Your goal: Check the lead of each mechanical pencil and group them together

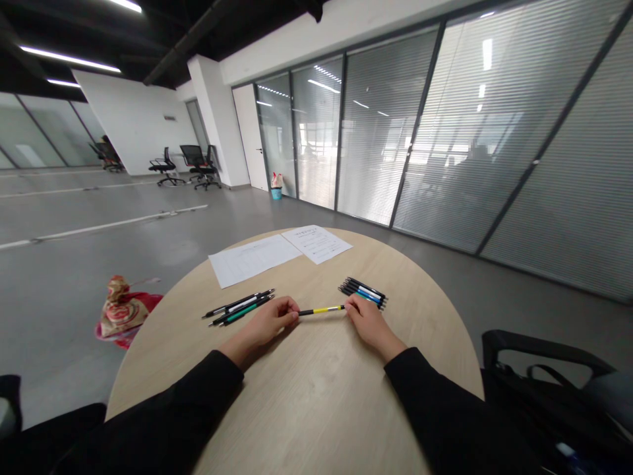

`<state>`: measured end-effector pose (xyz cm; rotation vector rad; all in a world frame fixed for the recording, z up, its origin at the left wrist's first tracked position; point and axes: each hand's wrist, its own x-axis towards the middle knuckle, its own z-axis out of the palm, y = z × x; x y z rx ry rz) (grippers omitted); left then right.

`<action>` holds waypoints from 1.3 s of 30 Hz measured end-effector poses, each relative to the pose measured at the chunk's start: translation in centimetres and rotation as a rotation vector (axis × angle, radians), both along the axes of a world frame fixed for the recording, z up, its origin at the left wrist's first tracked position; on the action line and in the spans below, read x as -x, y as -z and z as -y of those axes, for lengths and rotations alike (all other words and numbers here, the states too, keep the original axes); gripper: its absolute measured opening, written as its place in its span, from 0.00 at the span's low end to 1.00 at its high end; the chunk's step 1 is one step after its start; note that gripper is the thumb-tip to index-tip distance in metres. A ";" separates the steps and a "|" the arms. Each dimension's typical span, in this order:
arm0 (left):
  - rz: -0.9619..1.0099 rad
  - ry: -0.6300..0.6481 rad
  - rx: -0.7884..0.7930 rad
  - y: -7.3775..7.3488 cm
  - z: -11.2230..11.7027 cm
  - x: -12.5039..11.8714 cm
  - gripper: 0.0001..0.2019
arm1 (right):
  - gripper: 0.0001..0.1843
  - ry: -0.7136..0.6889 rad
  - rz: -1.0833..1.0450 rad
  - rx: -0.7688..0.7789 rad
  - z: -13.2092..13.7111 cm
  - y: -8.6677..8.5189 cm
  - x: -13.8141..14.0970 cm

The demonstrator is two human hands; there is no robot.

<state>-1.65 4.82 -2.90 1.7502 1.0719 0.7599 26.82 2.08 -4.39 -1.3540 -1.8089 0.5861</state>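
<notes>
A slim black-and-yellow pen (321,310) spans the gap between my two hands, just above or on the round table. My left hand (277,318) pinches its left end between thumb and fingers. At the other end, the fingertips of my right hand (368,320) close on the tip. Beside my left hand lies a loose group of pens (240,305), black, white and green. A tighter row of pens (364,289), black with some blue and white, lies just beyond my right hand, which partly covers it.
Two printed paper sheets (257,257) lie toward the far edge of the round wooden table (316,396). A red and tan bag (123,313) sits on the floor at left. A black chair (548,356) holding a dark bag stands close on the right.
</notes>
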 end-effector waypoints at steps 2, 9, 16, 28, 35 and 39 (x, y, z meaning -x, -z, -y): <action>-0.001 0.001 -0.009 0.1 -0.1 0.0 0.10 | 0.12 -0.003 0.003 -0.001 0.0 0.0 0.0; -0.024 0.005 0.000 -0.3 0.1 0.1 0.10 | 0.13 -0.013 0.008 0.000 0.0 0.0 0.0; -0.014 -0.001 -0.006 -0.2 0.2 0.0 0.10 | 0.15 -0.017 0.007 -0.004 0.0 -0.1 0.1; -0.004 0.004 0.011 -1.0 0.5 -0.4 0.11 | 0.17 -0.029 -0.004 0.010 0.1 -0.3 0.1; 0.018 -0.003 0.029 -1.0 0.8 -0.6 0.11 | 0.19 -0.035 -0.009 0.016 0.2 -0.3 0.1; 0.009 -0.012 0.026 -1.1 0.8 -0.5 0.11 | 0.18 -0.039 -0.019 0.014 0.1 -0.1 0.1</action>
